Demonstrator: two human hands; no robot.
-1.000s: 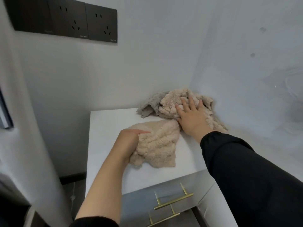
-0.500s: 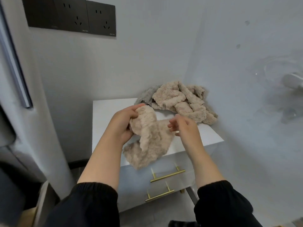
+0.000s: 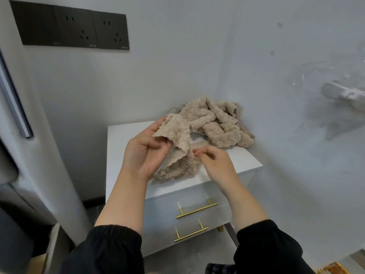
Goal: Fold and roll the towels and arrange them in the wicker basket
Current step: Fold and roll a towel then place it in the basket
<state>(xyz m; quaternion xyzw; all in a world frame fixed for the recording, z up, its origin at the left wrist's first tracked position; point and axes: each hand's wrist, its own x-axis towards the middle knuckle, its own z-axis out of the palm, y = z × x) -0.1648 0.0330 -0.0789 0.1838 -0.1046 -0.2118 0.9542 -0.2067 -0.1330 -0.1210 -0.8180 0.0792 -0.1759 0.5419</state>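
Observation:
A small beige fluffy towel (image 3: 177,147) hangs crumpled above the white cabinet top (image 3: 122,139). My left hand (image 3: 146,151) grips its upper edge, thumb on the cloth. My right hand (image 3: 213,161) is beside it, its fingertips pinching the towel's right edge. A heap of more beige towels (image 3: 219,123) lies in the back right corner of the cabinet, with a grey one (image 3: 175,110) peeking out behind. A bit of wicker (image 3: 333,268) shows at the bottom right edge of the view.
The cabinet has two drawers with gold bar handles (image 3: 197,209). Black wall sockets (image 3: 75,28) sit high on the back wall. A white wall closes the right side. A grey door frame (image 3: 17,107) stands at the left.
Both hands lifted one towel off the cabinet top. The right hand left the heap and came to the towel's edge. The left hand turned palm up, raising the cloth.

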